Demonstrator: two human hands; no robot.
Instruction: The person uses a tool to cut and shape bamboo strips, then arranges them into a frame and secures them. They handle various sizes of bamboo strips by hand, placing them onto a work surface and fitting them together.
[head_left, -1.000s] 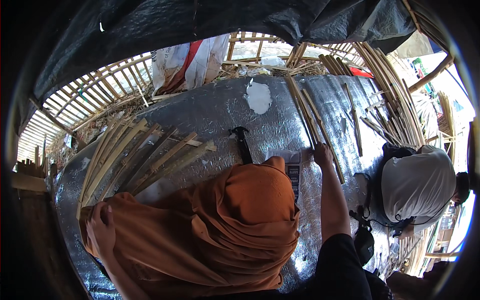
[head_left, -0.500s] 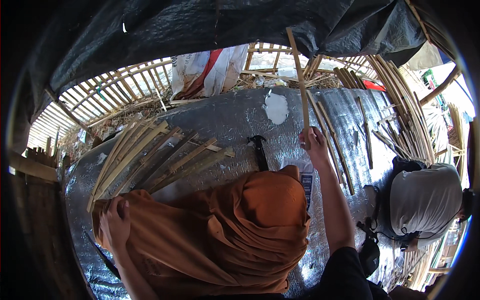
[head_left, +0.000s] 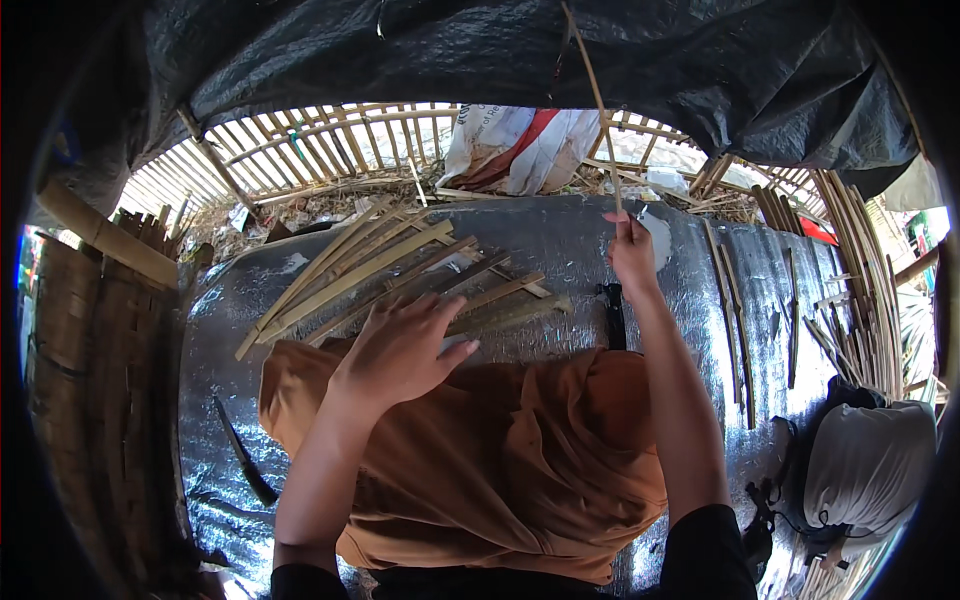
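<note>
My right hand grips the lower end of a long, thin bamboo strip, which points up and away from me. Fingers apart and holding nothing, my left hand hovers over the brown cloth spread across my lap. Just beyond it, several split bamboo slats lie fanned out on the silvery mat. A hammer lies beyond the cloth, partly hidden behind my right forearm. Left of my lap, a dark curved blade or tool rests on the mat.
More bamboo strips lie on the mat at the right, beside a taller bundle. A person in a grey shirt sits at the far right. A slatted bamboo fence and a white sack stand behind; black sheeting hangs overhead.
My left hand has lifted off the left end of the cloth and moved right, toward the slats. The strip in my right hand now shows a narrower side. The view has shifted left.
</note>
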